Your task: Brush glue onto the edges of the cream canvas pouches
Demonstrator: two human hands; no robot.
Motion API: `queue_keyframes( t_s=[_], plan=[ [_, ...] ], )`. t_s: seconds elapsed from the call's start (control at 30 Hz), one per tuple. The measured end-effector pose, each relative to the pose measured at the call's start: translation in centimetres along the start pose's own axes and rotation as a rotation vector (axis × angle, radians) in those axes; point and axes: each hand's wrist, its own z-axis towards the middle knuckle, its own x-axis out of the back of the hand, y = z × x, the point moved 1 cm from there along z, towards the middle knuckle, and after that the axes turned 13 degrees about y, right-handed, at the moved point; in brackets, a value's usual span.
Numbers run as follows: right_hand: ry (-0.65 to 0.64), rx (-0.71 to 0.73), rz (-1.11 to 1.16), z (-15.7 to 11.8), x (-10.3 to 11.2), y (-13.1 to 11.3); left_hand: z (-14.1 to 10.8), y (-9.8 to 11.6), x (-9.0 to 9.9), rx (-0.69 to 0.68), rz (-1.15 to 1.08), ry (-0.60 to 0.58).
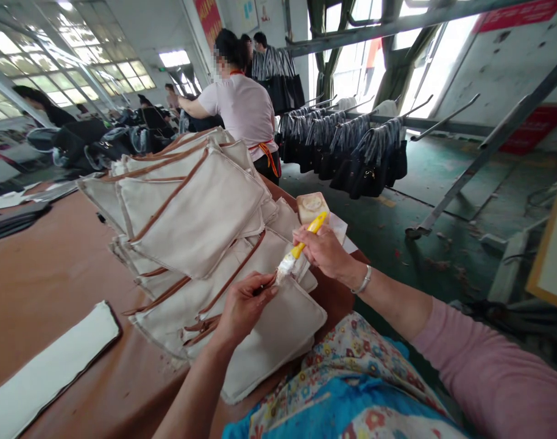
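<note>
My right hand (326,249) is closed round the yellow handle of a paintbrush (311,230). The brush's whitish bristle end points down and left, meeting a small brown strip (270,283) in the fingers of my left hand (245,306). How far that strip runs is hidden by my fingers. Under both hands lie cream fabric panels (278,338) with stitched edges, some with brown trim. A tall uneven pile of such panels (200,207) rises just beyond my left hand. Several brown strip ends (200,329) lie on the panels beside my left wrist.
A squarish tub (312,206) stands at the brown table's (54,268) right edge, past my right hand. One long pale panel (54,372) lies at left. Black bags (365,161) hang from a metal rack (479,134). A co-worker (242,103) stands behind the pile.
</note>
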Motion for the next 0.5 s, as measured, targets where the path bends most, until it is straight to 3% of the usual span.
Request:
queue_keyframes(
  t_s=[0.1, 0.27, 0.4, 0.5],
  plan=[
    [0.085, 0.048, 0.021, 0.0, 0.2, -0.7, -0.3, 0.2, 0.2, 0.002, -0.021, -0.011],
    [-0.027, 0.008, -0.051, -1.2, 0.3, -1.5, -0.7, 0.1, 0.1, -0.032, -0.006, -0.058],
    [0.091, 0.083, -0.054, -0.8, 0.6, -1.7, -1.4, 0.2, -0.3, -0.163, 0.078, -0.067],
    [0.085, 0.116, -0.050, -0.3, 0.5, -2.1, -2.1, 0.2, -0.8, -0.263, 0.116, -0.026]
  ],
)
